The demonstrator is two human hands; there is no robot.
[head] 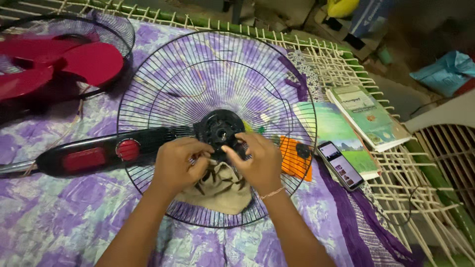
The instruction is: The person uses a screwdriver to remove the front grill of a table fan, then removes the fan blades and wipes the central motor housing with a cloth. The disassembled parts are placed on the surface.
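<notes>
From the head camera, a round black wire guard (217,123) lies flat on a purple cloth (59,217). Its thin spokes fan out from a black hub (221,131) to two rings and an outer rim. The hub sits just past the fingertips of both hands. The left hand (175,165) has its fingers curled in, pinching at something small by the hub's near edge; what it grips is hidden. The right hand (260,160) is bent, thumb and forefinger closed toward the hub's rim; whether they truly grasp it cannot be told. Under both palms lies a beige rag (220,190) with dark stripes.

To the left of the fingers a black stand (94,155) with two red buttons runs out under the guard. Beyond it, a second guard (106,24) holds one red blade (59,64). To the right of the fingers lie one orange piece (293,158), one phone (341,165) and two books (368,116).
</notes>
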